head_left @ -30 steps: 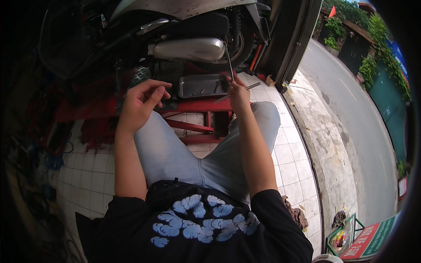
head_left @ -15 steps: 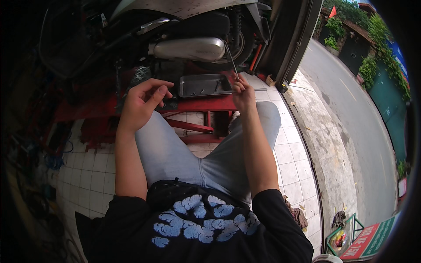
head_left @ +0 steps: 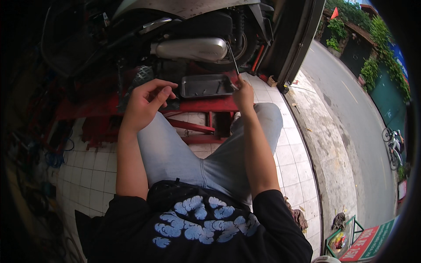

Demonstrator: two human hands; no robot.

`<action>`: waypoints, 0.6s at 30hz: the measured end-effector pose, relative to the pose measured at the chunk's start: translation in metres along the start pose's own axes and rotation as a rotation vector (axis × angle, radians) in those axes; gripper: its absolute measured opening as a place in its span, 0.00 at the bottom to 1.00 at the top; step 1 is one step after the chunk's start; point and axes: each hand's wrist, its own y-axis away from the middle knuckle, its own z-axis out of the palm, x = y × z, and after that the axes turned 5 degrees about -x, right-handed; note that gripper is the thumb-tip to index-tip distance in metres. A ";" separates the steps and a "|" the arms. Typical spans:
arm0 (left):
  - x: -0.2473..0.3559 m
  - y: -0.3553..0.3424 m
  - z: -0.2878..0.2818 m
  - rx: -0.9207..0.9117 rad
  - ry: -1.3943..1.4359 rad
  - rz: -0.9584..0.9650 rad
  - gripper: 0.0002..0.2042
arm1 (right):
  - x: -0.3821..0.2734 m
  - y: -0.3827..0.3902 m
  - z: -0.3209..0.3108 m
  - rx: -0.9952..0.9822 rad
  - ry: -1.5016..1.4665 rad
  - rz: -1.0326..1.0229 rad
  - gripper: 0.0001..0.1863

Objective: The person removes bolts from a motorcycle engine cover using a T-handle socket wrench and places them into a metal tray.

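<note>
Head view: my left hand [head_left: 149, 97] is empty, its fingers loosely curled in the air. Apart from it, my right hand [head_left: 244, 94] is closed around the lower end of a long, thin, grey metal tool [head_left: 234, 58]. I judge it stiff and rather light, perhaps slippery if oily; this lower end seems the best hold. Beyond, a red metal lift [head_left: 209, 105] carries a grey rectangular metal tray [head_left: 191, 83]. Farther, the tool's tip reaches to the silver, rounded exhaust cover [head_left: 193, 49]; whether they touch, I cannot tell.
</note>
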 end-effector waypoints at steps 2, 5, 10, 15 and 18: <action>0.000 0.001 0.000 -0.001 -0.007 -0.007 0.11 | -0.007 0.000 0.006 -0.006 -0.518 0.222 0.25; 0.001 0.000 0.000 -0.006 -0.006 0.002 0.11 | -0.006 -0.005 0.005 -0.052 -1.193 0.490 0.25; 0.001 0.000 0.000 -0.001 -0.013 -0.008 0.11 | -0.008 -0.002 0.003 -0.047 -0.958 0.399 0.27; 0.001 0.001 0.001 0.001 -0.049 -0.014 0.11 | -0.023 0.003 -0.007 -0.039 -0.035 0.127 0.28; 0.002 0.001 0.001 -0.001 -0.051 -0.017 0.11 | -0.024 0.003 -0.008 -0.029 -0.592 0.344 0.25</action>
